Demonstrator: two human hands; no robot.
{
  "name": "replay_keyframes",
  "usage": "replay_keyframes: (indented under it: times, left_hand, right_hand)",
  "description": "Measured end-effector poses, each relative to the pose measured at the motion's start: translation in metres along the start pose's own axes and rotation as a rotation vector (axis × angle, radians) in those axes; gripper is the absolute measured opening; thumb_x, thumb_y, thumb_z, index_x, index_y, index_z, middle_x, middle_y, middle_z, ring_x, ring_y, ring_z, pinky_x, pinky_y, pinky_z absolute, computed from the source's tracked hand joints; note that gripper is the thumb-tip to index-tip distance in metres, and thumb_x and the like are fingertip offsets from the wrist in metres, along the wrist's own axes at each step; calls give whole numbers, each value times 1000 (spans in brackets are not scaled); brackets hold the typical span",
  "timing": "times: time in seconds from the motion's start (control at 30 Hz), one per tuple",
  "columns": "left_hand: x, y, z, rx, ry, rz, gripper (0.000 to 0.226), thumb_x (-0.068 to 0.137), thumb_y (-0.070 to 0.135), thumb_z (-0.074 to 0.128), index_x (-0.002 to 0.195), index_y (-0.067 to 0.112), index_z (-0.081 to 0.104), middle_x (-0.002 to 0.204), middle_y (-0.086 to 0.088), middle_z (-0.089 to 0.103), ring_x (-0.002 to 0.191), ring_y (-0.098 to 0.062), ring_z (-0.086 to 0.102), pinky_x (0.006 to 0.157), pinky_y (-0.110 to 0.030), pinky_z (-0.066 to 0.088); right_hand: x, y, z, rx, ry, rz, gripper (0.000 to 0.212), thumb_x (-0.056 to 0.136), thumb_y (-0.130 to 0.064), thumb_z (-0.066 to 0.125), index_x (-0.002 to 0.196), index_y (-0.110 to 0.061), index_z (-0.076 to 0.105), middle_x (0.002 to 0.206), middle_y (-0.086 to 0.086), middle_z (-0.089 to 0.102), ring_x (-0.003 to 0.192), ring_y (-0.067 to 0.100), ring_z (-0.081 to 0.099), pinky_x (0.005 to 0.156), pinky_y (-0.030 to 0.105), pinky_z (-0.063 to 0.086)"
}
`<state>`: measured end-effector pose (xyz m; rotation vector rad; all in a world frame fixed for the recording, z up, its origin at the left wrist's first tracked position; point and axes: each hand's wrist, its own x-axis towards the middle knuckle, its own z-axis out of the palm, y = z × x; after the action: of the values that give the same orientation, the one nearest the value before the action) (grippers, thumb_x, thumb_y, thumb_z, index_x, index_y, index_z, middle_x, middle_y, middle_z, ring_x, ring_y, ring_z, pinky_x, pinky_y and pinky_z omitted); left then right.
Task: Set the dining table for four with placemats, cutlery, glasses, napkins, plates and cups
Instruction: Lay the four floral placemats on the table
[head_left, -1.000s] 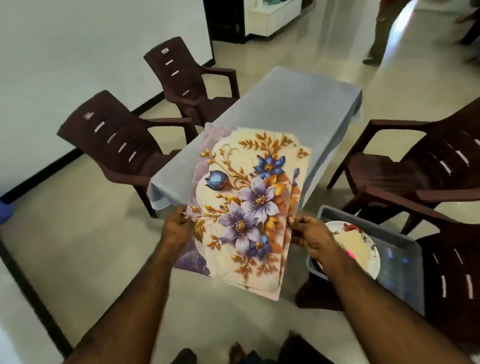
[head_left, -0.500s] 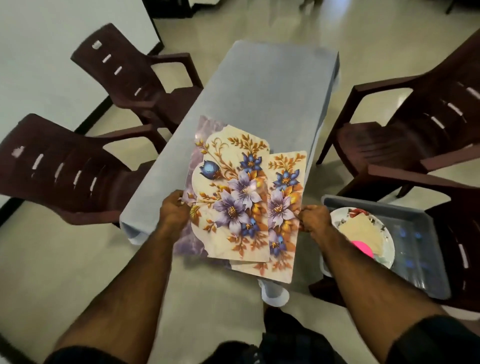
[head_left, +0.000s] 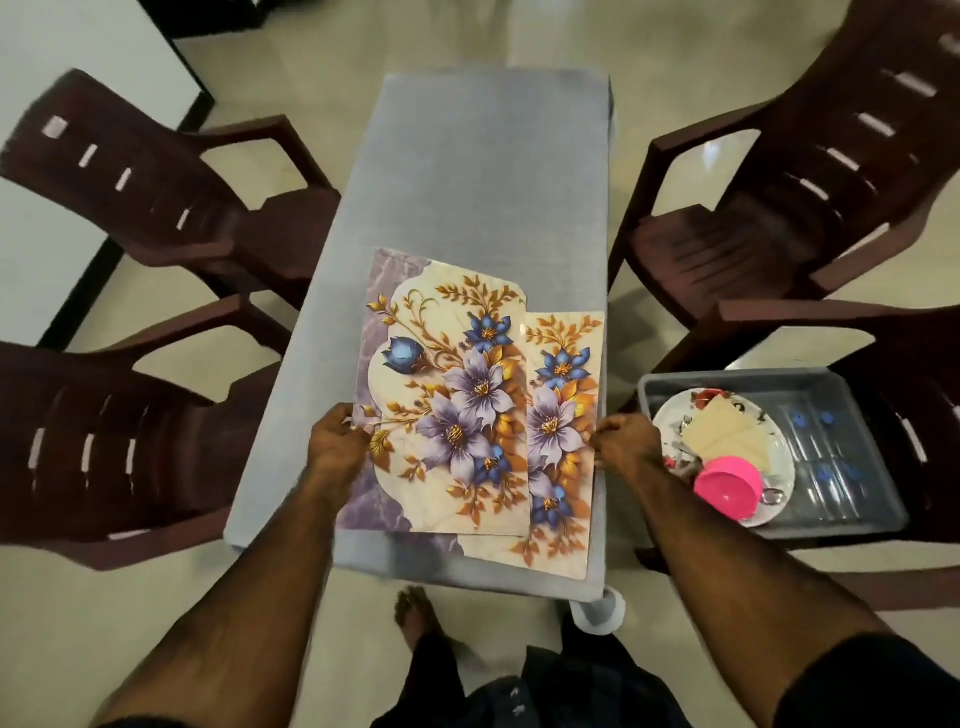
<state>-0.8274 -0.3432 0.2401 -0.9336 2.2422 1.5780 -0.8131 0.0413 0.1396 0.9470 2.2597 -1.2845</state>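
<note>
1. Two flowered placemats (head_left: 457, 395) lie overlapped on the near end of the grey counter (head_left: 488, 171); the top one hides most of the one beneath.
2. The left hand (head_left: 335, 441) pinches the top mat's left edge, its grip clamped on it.
3. The right hand (head_left: 621, 441) curls on the lower mat's right edge; its fingertips are hidden.
4. A grey tub (head_left: 826, 415) sits to the right on a chair, holding a plate (head_left: 779, 467), a pink cup (head_left: 727, 491) and folded napkins (head_left: 724, 441).
5. Cutlery in the tub is too blurred to tell.
6. Four brown chairs (head_left: 156, 192) are cut off by the frame.
</note>
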Motion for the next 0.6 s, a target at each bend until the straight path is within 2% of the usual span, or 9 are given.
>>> replay_keyframes:
  times: [0.07, 0.13, 0.2, 0.3, 0.37, 0.47, 0.53, 0.6]
  left_hand:
    - [16, -4, -8, 4, -23, -13, 22, 97, 38, 75, 115, 26, 70, 108, 0, 77, 97, -25, 75, 85, -45, 65]
    - [27, -7, -19, -18, -66, -14, 20, 98, 36, 75, 114, 25, 69, 106, 1, 77, 95, -24, 75, 81, -41, 66]
    - [34, -10, -29, -63, -104, 1, 15, 99, 32, 74, 111, 25, 70, 103, 1, 78, 94, -24, 77, 78, -40, 66]
    - [41, -3, -57, -40, -164, 129, 8, 99, 29, 74, 105, 24, 73, 99, 4, 79, 96, -24, 77, 80, -42, 66]
    - [49, 12, -76, 79, -186, 304, 5, 97, 26, 73, 101, 27, 74, 97, 9, 79, 96, -19, 76, 86, -45, 65]
    - [56, 57, -110, 369, -188, 613, 19, 87, 32, 67, 105, 36, 71, 94, 10, 77, 90, -15, 74, 83, -38, 62]
    - [54, 100, -125, 581, -181, 814, 32, 81, 27, 64, 111, 37, 69, 96, 3, 78, 91, -23, 73, 77, -33, 57]
    - [50, 134, -138, 802, -196, 954, 36, 83, 16, 65, 113, 34, 73, 101, 1, 78, 93, -24, 71, 75, -27, 50]
  right_hand:
    - [1, -4, 6, -114, 40, -55, 14, 81, -25, 87, 76, -23, 74, 86, 4, 77, 77, 27, 74, 76, 42, 66]
    - [-2, -10, 15, -134, 103, -47, 12, 82, -24, 84, 87, -22, 74, 97, 6, 78, 87, 30, 73, 86, 41, 63]
    - [-10, -21, 24, -242, 199, -34, 30, 84, -31, 82, 110, -18, 74, 113, 11, 75, 101, 35, 71, 92, 40, 58]
    - [-42, -61, 47, -366, 363, -95, 63, 81, -46, 77, 134, -18, 56, 134, 19, 59, 118, 43, 61, 97, 51, 55]
    - [-74, -102, 63, -357, 447, -321, 79, 79, -39, 83, 144, -16, 44, 139, 20, 51, 121, 46, 55, 99, 54, 50]
    - [-120, -177, 76, -461, 531, -701, 97, 78, -35, 80, 159, -18, 29, 156, 19, 36, 137, 44, 43, 109, 57, 41]
    - [-140, -223, 74, -606, 553, -863, 105, 80, -33, 76, 166, -20, 17, 170, 14, 20, 152, 39, 27, 116, 60, 31]
    - [-157, -257, 71, -768, 582, -979, 106, 81, -31, 72, 167, -23, 10, 175, 9, 7, 160, 34, 12, 122, 62, 20]
